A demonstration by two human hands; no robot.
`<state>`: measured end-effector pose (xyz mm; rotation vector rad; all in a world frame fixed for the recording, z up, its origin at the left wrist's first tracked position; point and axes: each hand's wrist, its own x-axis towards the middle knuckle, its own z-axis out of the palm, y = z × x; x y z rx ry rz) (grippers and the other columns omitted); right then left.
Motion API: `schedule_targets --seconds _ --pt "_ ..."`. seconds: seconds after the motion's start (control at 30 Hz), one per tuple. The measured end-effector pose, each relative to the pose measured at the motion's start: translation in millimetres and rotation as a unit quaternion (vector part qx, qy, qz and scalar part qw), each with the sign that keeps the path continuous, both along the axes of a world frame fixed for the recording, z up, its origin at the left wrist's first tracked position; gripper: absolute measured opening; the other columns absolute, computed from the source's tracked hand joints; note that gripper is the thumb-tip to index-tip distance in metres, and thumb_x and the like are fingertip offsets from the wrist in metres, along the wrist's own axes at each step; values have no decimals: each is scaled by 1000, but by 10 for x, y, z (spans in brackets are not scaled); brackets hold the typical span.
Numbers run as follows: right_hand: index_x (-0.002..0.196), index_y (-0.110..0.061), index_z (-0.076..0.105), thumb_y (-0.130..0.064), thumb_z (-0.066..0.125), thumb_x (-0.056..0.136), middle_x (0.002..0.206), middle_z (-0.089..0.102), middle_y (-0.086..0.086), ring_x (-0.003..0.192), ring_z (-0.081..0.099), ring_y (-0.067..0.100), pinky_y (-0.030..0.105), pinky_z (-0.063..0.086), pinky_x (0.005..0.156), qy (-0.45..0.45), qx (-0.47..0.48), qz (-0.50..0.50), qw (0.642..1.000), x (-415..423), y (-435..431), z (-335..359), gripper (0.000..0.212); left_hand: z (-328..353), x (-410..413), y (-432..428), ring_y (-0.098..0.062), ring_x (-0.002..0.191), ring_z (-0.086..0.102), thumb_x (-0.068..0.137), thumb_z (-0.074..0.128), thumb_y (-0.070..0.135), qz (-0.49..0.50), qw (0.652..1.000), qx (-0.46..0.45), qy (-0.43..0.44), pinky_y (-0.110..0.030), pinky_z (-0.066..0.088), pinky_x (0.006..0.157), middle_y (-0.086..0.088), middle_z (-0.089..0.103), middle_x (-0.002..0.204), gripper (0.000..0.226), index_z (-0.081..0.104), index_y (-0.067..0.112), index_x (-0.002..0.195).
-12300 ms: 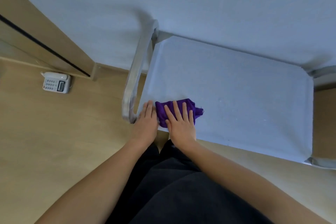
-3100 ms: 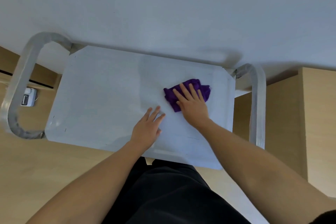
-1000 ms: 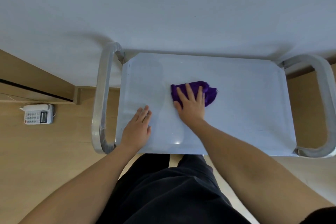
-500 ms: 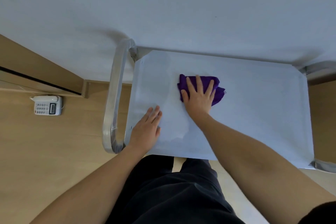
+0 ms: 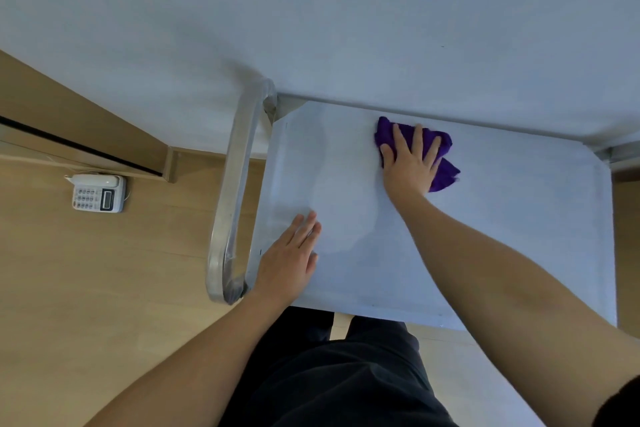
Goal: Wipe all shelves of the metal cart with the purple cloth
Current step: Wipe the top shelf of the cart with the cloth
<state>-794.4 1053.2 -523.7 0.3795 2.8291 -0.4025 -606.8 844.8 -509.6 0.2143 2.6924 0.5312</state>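
The metal cart's top shelf (image 5: 502, 236) is a pale flat sheet in front of me, against the wall. The purple cloth (image 5: 445, 170) lies bunched near the shelf's far edge. My right hand (image 5: 408, 166) presses flat on the cloth with fingers spread and straight. Flat on the shelf near its left front corner rests my left hand (image 5: 289, 260), holding nothing. Damp streaks show on the shelf between my hands. Lower shelves are hidden under the top one.
The cart's curved metal handle (image 5: 232, 204) runs along its left side. A white desk phone (image 5: 98, 192) sits on the wooden floor at left, beside a wooden door frame (image 5: 104, 135). The white wall (image 5: 346, 28) is right behind the cart.
My right hand has pushed the cloth farther from me, up to the shelf's back edge. The left hand has stayed near the left front corner.
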Motion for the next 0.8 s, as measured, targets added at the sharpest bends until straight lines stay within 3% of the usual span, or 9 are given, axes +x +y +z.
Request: schedule_targets --seconds 0.1,0.17,0.23,0.3,0.37,0.5,0.63,0.7,0.8 --pt "151 -40 25 -47 32 101 164 14 -3 149 -2 42 59 3 119 0 14 19 1000 112 -446 39 51 2 4 -1 -9 149 6 100 42 31 8 1000 3 6 -26 44 100 12 3 162 55 27 21 152" --pt "151 -40 27 -46 33 101 163 16 -2 149 -3 42 57 0 119 3 1 157 988 308 -889 51 50 17 -3 -10 -12 148 14 98 47 29 12 1000 6 11 -29 47 99 9 14 161 54 33 18 150" --pt "151 -41 25 -48 31 102 163 15 -2 149 -4 40 56 -3 120 3 -6 330 944 492 -1194 67 50 12 -9 -19 -14 147 21 97 51 28 24 1000 13 12 -33 49 100 3 26 159 53 38 17 147" --pt "150 -42 27 -50 31 101 163 17 -3 151 -1 35 52 -2 120 18 -8 408 913 476 -1187 58 49 -5 -9 -26 -13 148 17 98 48 31 20 1000 10 9 -31 46 103 4 22 160 54 34 19 149" --pt "147 -41 34 -51 36 100 162 22 -2 151 6 31 51 4 121 44 -13 369 928 351 -984 21 49 -22 -6 -32 -11 149 9 99 45 33 6 1000 10 11 -27 42 103 8 11 162 56 29 20 151" --pt "147 -40 36 -52 37 99 163 19 -2 151 5 31 50 4 121 43 -2 93 995 17 -436 -7 50 -14 0 -35 -11 149 7 100 44 32 2 1000 17 12 -27 41 104 9 8 162 54 30 19 151" --pt "150 -40 29 -48 34 101 164 14 -4 150 -2 36 55 1 120 34 -17 -30 999 -61 -675 16 50 -8 7 -30 -13 149 10 100 46 31 12 1000 20 14 -28 42 103 9 10 162 54 32 18 150" --pt "150 -40 29 -44 34 102 164 14 -5 150 -3 38 56 1 120 31 -29 21 999 48 -1030 22 49 4 -3 -27 -13 148 13 99 49 30 13 1000 21 12 -28 44 102 8 14 161 54 35 18 149" --pt "150 -40 29 -43 31 103 163 17 -4 150 -3 38 55 -1 120 29 -35 266 963 302 -1462 20 47 13 -6 -19 -13 148 15 99 49 29 20 999 30 3 -32 43 107 7 21 160 54 35 18 149"
